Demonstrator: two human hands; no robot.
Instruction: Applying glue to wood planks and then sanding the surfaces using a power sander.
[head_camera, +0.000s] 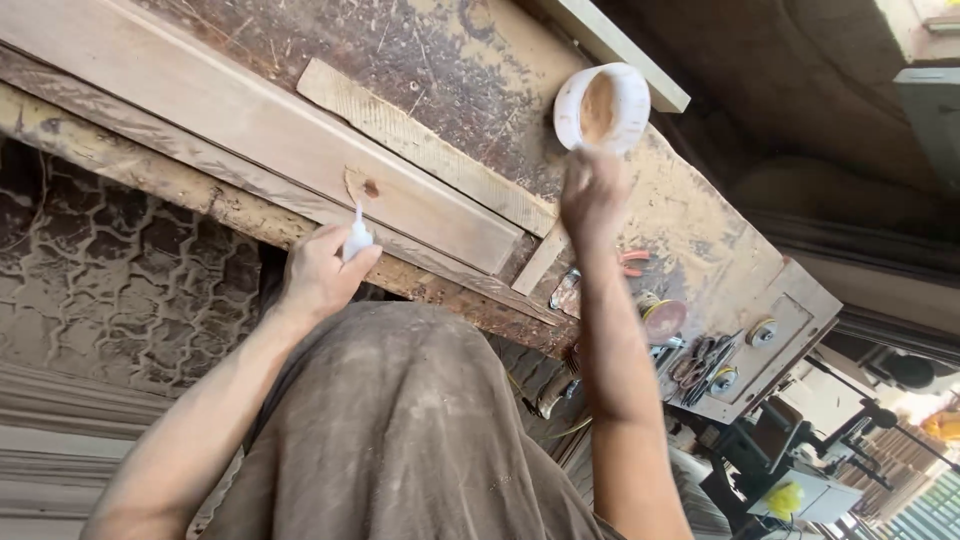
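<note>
Left hand (318, 272) grips a small white bottle (356, 238) (body mostly hidden); right hand (592, 192), blurred, grip unclear, beneath bowl (601, 108).

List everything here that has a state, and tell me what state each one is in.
left hand: closed around a small white squeeze bottle, nozzle pointing at the plank.
right hand: reaching to the white bowl.
white bowl: tilted, brown powder inside.
plank: lying flat, knot hole partly filled.

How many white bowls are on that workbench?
1. The white bowl of brown powder sits at the far side of the workbench, just beyond the right hand. Others may be out of view.
</note>
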